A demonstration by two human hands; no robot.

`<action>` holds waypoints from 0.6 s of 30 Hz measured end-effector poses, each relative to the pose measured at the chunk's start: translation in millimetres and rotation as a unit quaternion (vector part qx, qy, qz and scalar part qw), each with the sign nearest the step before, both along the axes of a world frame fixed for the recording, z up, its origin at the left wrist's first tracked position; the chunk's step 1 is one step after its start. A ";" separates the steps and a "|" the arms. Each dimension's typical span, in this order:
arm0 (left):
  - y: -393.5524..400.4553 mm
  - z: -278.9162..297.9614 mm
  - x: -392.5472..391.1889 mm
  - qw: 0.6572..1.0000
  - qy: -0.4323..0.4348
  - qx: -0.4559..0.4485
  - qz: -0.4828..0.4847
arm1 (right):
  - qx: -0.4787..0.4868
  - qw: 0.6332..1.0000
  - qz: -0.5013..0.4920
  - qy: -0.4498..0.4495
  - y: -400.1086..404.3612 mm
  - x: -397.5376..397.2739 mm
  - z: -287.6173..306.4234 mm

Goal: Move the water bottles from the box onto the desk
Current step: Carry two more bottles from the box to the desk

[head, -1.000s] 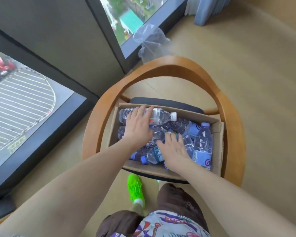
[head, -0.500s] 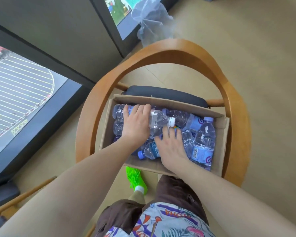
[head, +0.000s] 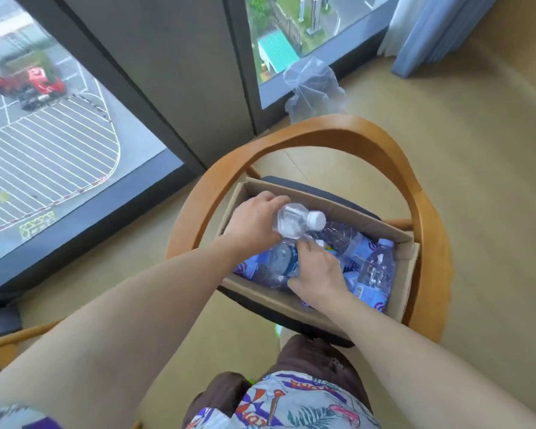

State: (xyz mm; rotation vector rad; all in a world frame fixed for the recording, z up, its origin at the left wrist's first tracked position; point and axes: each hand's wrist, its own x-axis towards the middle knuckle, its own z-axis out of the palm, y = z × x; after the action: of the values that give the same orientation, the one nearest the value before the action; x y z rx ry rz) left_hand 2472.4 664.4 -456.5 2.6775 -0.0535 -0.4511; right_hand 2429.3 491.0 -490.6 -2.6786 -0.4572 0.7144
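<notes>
A cardboard box sits on a wooden chair and holds several clear water bottles with blue labels. My left hand grips a clear bottle with a white cap, tilted up above the other bottles. My right hand lies in the box with its fingers curled round a bottle near the box's front. Another bottle lies along the right wall of the box. The desk is not in view.
The chair's curved wooden armrest rings the box. Behind it are floor-to-ceiling windows, a clear plastic bag on the floor and a blue curtain at the upper right. My legs stand just in front of the chair.
My left hand has closed on the white-capped bottle and raised it out of the pile. My right hand has curled onto a bottle at the box's front.
</notes>
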 end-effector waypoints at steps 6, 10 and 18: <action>38.6 58.2 -30.9 0.958 -0.077 -0.077 0.264 | 0.108 0.993 -0.030 -0.042 35.8 -9.6 37.2; 83.7 99.5 -82.4 0.908 -0.140 -0.096 0.382 | 0.162 0.984 0.007 -0.071 75.3 -24.6 73.3; 163.8 179.0 -258.3 0.804 -0.256 -0.038 0.536 | 0.263 0.954 0.108 -0.093 174.3 -119.9 145.5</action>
State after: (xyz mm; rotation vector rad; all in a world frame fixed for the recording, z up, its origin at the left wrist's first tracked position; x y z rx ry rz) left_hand 2214.1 828.2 -277.5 2.1846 1.1763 0.6136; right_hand 2309.4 665.4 -345.1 -2.2129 -0.8639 0.3288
